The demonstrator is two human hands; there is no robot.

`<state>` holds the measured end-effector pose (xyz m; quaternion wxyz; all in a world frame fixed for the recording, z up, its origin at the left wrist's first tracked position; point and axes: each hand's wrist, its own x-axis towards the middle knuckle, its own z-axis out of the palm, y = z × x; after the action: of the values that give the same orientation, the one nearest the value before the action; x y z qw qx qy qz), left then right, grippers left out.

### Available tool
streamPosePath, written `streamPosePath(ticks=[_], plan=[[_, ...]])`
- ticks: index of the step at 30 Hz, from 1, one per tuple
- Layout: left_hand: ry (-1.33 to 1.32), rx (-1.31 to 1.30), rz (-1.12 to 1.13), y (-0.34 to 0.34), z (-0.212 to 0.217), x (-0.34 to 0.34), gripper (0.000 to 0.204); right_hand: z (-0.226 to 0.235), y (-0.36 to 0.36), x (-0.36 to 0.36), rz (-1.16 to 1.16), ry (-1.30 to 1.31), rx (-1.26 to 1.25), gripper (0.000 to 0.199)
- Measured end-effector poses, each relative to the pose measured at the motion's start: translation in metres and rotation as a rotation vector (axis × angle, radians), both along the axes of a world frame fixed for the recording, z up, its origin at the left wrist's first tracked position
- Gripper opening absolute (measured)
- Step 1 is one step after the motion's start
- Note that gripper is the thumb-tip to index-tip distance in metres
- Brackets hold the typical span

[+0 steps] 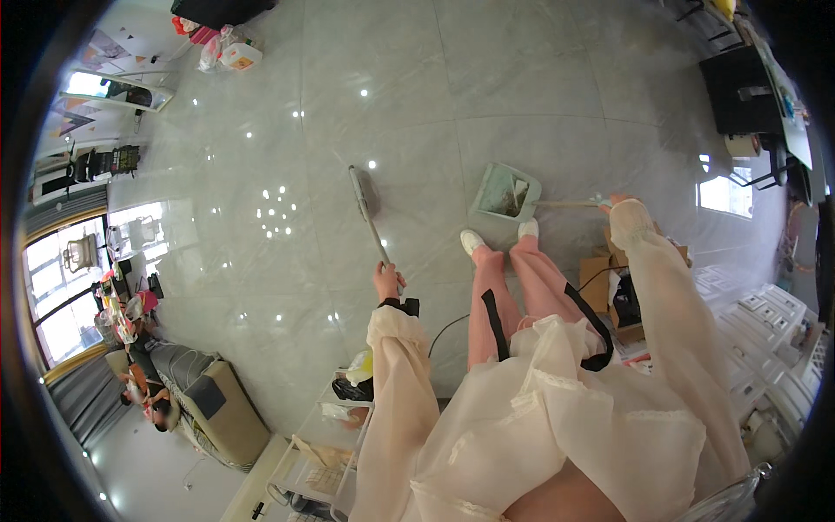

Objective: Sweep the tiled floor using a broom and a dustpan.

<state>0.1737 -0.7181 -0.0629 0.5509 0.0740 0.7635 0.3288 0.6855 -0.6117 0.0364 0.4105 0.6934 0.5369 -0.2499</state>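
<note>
**A:** What's the room like around you?

**B:** Pale glossy floor tiles (522, 87) all round, dotted with reflections of ceiling lights. I'll place everything from the green dustpan (505, 192), which sits on the floor just ahead of my white shoes (472, 241).

**A:** And your hands?

**B:** My left hand (387, 280) is well to the left of the dustpan and nearer my body. Its fingers are wrapped tight round the top of the broom handle (372, 228). The handle slants up and away from that hand, and the broom head (364, 190) rests on the tiles left of the dustpan, with a clear strip of floor between them.

**A:** The right one?

**B:** My right hand (616, 204) is out to the right of the dustpan, at the far end of its long thin handle (565, 204). It's closed on the grip there, though my sleeve cuff hides most of the fingers.

**A:** Anything in the pan?

**B:** Some brownish dirt shows inside it; I can't make out more.

**A:** What else is nearby?

**B:** An open cardboard box (596, 283) lies to the right of my legs, nearer me than the dustpan. A beige sofa (228, 407) stands far off to the lower left, and a dark desk (739, 87) far up to the right.
</note>
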Motion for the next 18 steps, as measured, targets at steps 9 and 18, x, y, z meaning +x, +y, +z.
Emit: streamPosePath(ticks=[9,18], plan=[[-0.102,-0.085,-0.078,0.014,-0.017,-0.005,0.047,-0.008,0.01,0.0,-0.019,-0.034,0.097,0.035],[0.026,-0.095,-0.301,0.01,-0.009,0.048,0.035,-0.011,0.006,0.023,-0.083,-0.024,0.188,0.03]])
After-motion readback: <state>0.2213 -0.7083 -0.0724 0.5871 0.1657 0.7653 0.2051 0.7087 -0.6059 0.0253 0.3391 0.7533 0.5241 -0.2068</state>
